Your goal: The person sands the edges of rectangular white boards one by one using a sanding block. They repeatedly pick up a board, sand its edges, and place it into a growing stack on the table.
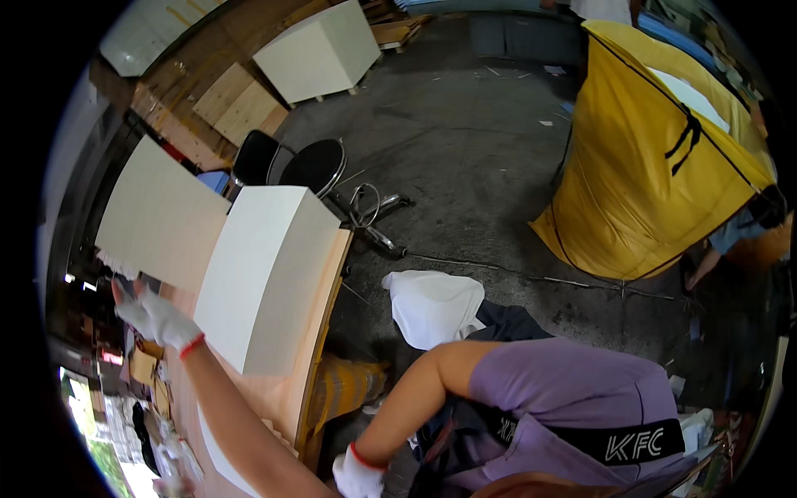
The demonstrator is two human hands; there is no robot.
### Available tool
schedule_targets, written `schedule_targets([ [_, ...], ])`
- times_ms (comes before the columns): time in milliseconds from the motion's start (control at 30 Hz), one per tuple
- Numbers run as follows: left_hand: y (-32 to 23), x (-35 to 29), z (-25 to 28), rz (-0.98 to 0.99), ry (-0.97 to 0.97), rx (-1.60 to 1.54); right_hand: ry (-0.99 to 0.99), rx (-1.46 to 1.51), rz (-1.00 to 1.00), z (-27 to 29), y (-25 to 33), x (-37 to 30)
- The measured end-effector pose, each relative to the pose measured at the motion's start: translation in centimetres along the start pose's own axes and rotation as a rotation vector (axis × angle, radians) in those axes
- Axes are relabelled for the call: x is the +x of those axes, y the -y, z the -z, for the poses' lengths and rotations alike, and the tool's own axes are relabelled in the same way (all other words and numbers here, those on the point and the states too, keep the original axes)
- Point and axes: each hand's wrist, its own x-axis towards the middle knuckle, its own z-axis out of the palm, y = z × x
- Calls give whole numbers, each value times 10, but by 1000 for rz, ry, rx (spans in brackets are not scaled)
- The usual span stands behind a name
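My left hand (pixel 159 320), in a white glove with a red cuff, reaches out past the left side of a thick stack of white sheets (pixel 249 266). Its fingers are stretched out and bare at the tips, with nothing visible in them. The stack lies on a wooden tabletop (pixel 320 340). Just beyond my left hand is a large cream sheet (pixel 162 216). My right hand (pixel 359 475), gloved the same way, hangs low by my waist beside the table. The lower edge of the view partly cuts it off, and its fingers are hidden.
A black swivel chair (pixel 314 164) stands behind the table. White cloth (pixel 436 303) sits on something dark at the table's right. A tall yellow sack (pixel 656 166) stands at the far right, with a person (pixel 730 232) partly hidden behind it. Another white stack (pixel 320 54) rests at the back.
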Motion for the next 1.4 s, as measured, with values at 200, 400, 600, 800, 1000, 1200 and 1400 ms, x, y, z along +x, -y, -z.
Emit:
schedule_targets([
  [200,0,22,-63,-145,-37,-305,-42,-266,-4,-3,44,16],
  [400,-3,17,-52,-54,-153,-242,-81,-352,-74,4,53,-37],
  [600,28,10,-83,256,-88,-614,-120,-463,-91,12,81,-73],
  [800,66,13,-81,7,-111,-374,-267,-687,-102,56,136,-166],
  [1000,24,-26,-47,-253,270,79,-1351,-50,-450,161,69,-385],
  [1200,1,-84,-100,-103,907,319,-1557,-206,-1001,216,-57,-471],
  [1400,-1,-104,-138,60,1170,379,-1260,-237,-1264,229,-85,-449],
])
